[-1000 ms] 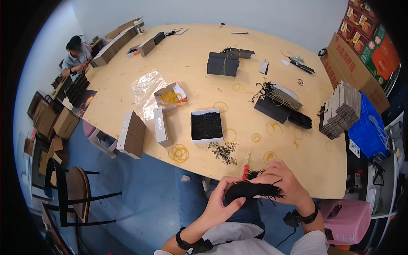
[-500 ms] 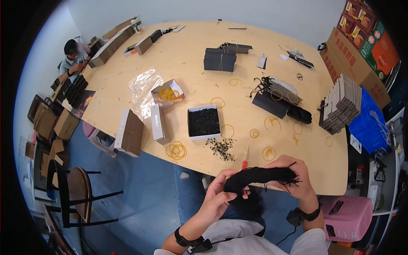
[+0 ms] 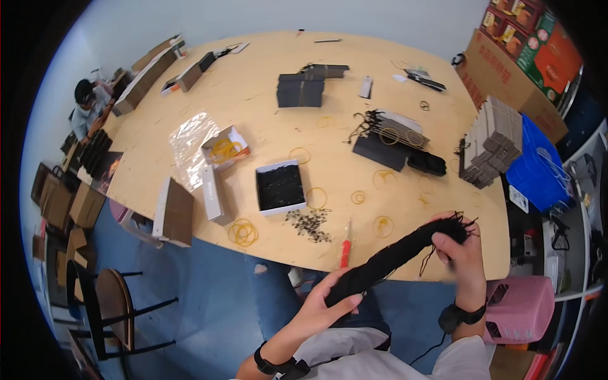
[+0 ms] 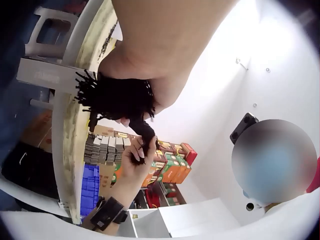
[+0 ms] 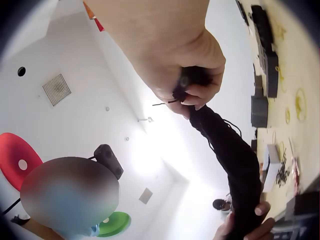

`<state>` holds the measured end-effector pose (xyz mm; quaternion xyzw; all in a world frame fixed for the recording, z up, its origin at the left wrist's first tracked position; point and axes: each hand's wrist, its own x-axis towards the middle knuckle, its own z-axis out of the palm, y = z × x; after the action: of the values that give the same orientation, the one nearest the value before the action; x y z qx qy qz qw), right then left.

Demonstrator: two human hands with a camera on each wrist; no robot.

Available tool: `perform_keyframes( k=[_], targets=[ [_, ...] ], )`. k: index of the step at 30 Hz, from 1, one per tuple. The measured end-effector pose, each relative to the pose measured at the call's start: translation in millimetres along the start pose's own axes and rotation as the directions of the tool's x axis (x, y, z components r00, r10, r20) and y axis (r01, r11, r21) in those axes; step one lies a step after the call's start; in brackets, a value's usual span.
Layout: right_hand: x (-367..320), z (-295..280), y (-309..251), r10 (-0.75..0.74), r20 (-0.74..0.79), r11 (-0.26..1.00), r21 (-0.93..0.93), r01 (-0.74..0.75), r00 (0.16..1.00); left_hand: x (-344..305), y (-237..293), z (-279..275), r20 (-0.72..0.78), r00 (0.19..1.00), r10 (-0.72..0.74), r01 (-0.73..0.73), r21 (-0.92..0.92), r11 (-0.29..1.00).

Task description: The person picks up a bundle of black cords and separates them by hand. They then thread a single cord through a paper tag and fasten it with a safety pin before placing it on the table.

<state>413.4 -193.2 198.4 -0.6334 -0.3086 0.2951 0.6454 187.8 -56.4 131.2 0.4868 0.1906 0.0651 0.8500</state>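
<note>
A long, thick bundle of black cords stretches slantwise between both hands, over the table's near edge and my lap. My left hand grips its lower end, thumb on top. At the upper right end, my right hand holds the bundle with curled fingers, and loose cord tips stick out past them. The left wrist view shows a fringe of cord ends poking out of the left hand. In the right wrist view the bundle bends slightly, with a few stray strands hanging off it.
A red-handled tool, loose small black pieces and a white box of black pieces lie near the table's front edge. Yellow rubber bands are scattered about. Stacked grey-brown boxes stand at right. Another person sits far left.
The bundle has gone from bunched up to stretched out, as my right hand moved right and up with its end. My left hand keeps its grip lower down. The head view has shifted.
</note>
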Motion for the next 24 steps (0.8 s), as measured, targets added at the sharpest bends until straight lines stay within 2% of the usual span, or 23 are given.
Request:
perform_keyframes(
  k=[2,3,4,6,9,11,13,16,17,19,20,22,23,24],
  targets=[
    [-3,-21,2,0.027,-0.248,1.0,0.019,-0.023,0.968,9,-1,3,-0.024,0.989,0.148,-0.147,0.045,0.988],
    [-2,-31,-1,0.045,-0.291,0.997,0.075,-0.024,0.956,15,-3,0,-0.056,0.975,0.216,-0.213,0.048,0.976],
    [0,-36,-4,0.022,-0.363,0.988,0.15,0.035,0.931,19,-3,-3,-0.089,0.955,0.282,-0.278,0.054,0.959],
    [6,-50,-9,0.03,-0.325,0.974,0.22,0.044,0.945,17,6,-1,-0.213,0.941,0.262,-0.29,-0.113,0.95],
    [11,-35,-41,-0.047,-0.293,0.984,0.152,0.095,0.955,18,9,-4,-0.265,0.915,0.305,-0.349,-0.141,0.926],
    [19,-25,-58,-0.098,-0.266,0.984,0.116,0.133,0.959,14,2,-10,-0.246,0.919,0.307,-0.346,-0.135,0.928],
    [29,-22,-70,-0.246,-0.304,0.968,-0.122,0.218,0.92,11,-2,-12,-0.24,0.919,0.313,-0.346,-0.109,0.932],
    [31,-18,-95,-0.375,-0.29,0.924,-0.194,0.329,0.88,7,-5,-12,-0.297,0.903,0.309,-0.328,-0.015,0.944],
    [30,-17,-101,-0.377,-0.288,0.923,-0.197,0.33,0.88,6,-6,-13,-0.297,0.903,0.311,-0.331,-0.018,0.944],
    [28,-16,-110,-0.401,-0.296,0.879,-0.39,0.274,0.867,8,-9,-17,-0.302,0.904,0.302,-0.314,0.008,0.949],
    [28,-14,-110,-0.403,-0.294,0.878,-0.392,0.275,0.866,9,-10,-17,-0.302,0.904,0.303,-0.316,0.006,0.949],
    [28,-8,-109,-0.569,-0.256,0.769,-0.502,0.395,0.781,12,-13,-16,-0.293,0.9,0.321,-0.316,0.067,0.946],
    [28,-5,-110,-0.57,-0.252,0.768,-0.504,0.396,0.782,13,-13,-14,-0.295,0.9,0.322,-0.318,0.064,0.946],
    [29,-3,-112,-0.638,-0.207,0.63,-0.694,0.349,0.742,14,-12,-12,-0.273,0.898,0.344,-0.334,0.081,0.939]
  ],
)
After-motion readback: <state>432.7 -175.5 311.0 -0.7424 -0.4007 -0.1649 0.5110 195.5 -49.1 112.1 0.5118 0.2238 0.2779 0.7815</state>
